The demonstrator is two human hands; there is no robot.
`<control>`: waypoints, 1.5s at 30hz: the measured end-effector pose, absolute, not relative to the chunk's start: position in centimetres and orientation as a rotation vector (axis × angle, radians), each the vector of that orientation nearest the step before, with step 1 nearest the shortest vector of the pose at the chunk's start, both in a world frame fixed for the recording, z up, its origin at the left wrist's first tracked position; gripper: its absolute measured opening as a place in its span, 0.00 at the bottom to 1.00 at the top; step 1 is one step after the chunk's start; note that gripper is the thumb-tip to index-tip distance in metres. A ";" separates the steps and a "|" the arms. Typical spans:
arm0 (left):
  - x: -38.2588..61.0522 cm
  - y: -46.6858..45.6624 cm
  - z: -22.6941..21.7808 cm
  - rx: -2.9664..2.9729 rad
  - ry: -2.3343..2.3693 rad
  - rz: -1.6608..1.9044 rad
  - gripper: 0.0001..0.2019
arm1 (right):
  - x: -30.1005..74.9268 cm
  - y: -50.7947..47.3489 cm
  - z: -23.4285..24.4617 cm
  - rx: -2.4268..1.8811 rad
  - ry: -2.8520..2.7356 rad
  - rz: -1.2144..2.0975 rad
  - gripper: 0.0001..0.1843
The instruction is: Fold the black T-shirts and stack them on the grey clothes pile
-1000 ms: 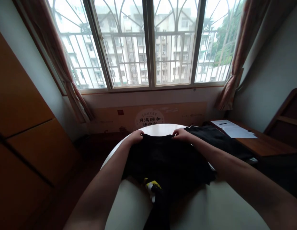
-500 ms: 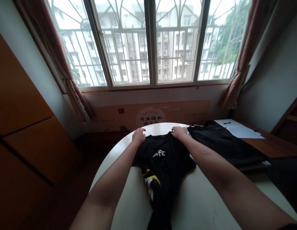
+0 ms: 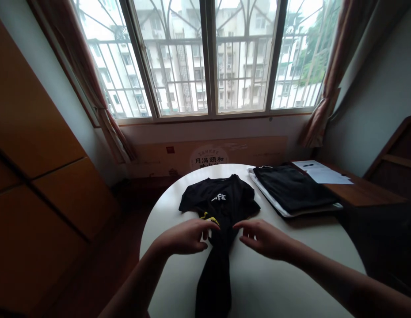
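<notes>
A black T-shirt [image 3: 238, 198] with a white print on its chest and a yellow-and-white mark lies on the round white table [image 3: 275, 274]. Its collar and sleeves are spread at the far end, while the lower part is bunched into a narrow strip toward me. Over the left edge of the bunched middle hovers my left hand [image 3: 188, 236], fingers apart and holding nothing. My right hand [image 3: 261, 236] is opposite it, just right of the cloth, also with parted fingers and nothing in them.
A stack of folded dark clothes [image 3: 291, 187] with a white layer beneath lies at the table's right. Beyond it, papers [image 3: 325, 172] and a pen rest on a brown wooden desk [image 3: 374, 194]. A printed cardboard panel [image 3: 258, 152] stands below the window; orange cabinets [image 3: 69, 194] are at left.
Both hands have left the shirt's shoulders and come back toward me, to its bunched middle. The shirt stays spread at the collar. The view has shifted slightly.
</notes>
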State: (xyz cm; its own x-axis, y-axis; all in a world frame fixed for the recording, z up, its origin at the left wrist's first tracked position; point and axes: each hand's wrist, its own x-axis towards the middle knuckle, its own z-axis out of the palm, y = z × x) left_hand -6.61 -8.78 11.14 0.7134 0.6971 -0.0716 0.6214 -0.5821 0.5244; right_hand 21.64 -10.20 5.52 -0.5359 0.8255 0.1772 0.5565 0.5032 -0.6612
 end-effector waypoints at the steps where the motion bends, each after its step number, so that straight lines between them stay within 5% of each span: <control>1: -6.4 -9.9 10.9 2.398 1.011 0.194 0.31 | 21.6 -11.6 4.8 -1.160 -2.270 0.794 0.22; 6: -4.8 -12.3 9.6 2.350 1.118 0.409 0.12 | 20.9 -13.6 2.0 -1.261 -2.187 1.004 0.39; 9: -4.5 -12.6 9.8 2.249 1.256 0.676 0.11 | 19.6 -12.7 1.4 -1.290 -2.136 1.069 0.40; 15: -6.2 -13.7 10.7 1.829 1.405 1.192 0.13 | 17.1 -10.9 0.6 -1.320 -2.137 0.744 0.13; 19: -8.8 -15.1 10.6 1.399 1.401 1.507 0.11 | 18.1 -10.4 1.2 -1.315 -2.019 0.779 0.09; 22: -10.8 -16.5 10.3 0.982 1.378 1.662 0.11 | 19.6 -10.2 2.6 -1.191 -1.687 1.119 0.08; 26: -12.2 -18.0 8.5 0.930 1.487 1.437 0.12 | 20.9 -10.5 4.1 -0.926 -1.153 1.531 0.16; 31: -9.5 -20.4 5.8 1.808 2.056 1.081 0.13 | 21.2 -12.3 2.3 -0.997 -1.053 1.755 0.37; 35: -3.5 -22.7 4.6 2.465 1.627 0.834 0.23 | 20.7 -13.5 0.9 -1.031 -1.320 1.593 0.48; 38: 0.6 -22.9 3.8 2.591 1.394 0.541 0.27 | 20.3 -13.1 0.7 -1.021 -1.457 1.409 0.40; 41: 2.7 -21.7 3.2 2.559 1.473 0.310 0.16 | 20.4 -12.4 0.7 -1.133 -1.475 1.329 0.25; 45: 2.6 -20.6 4.0 2.369 1.449 0.591 0.12 | 21.3 -11.9 1.2 -1.136 -1.269 1.498 0.16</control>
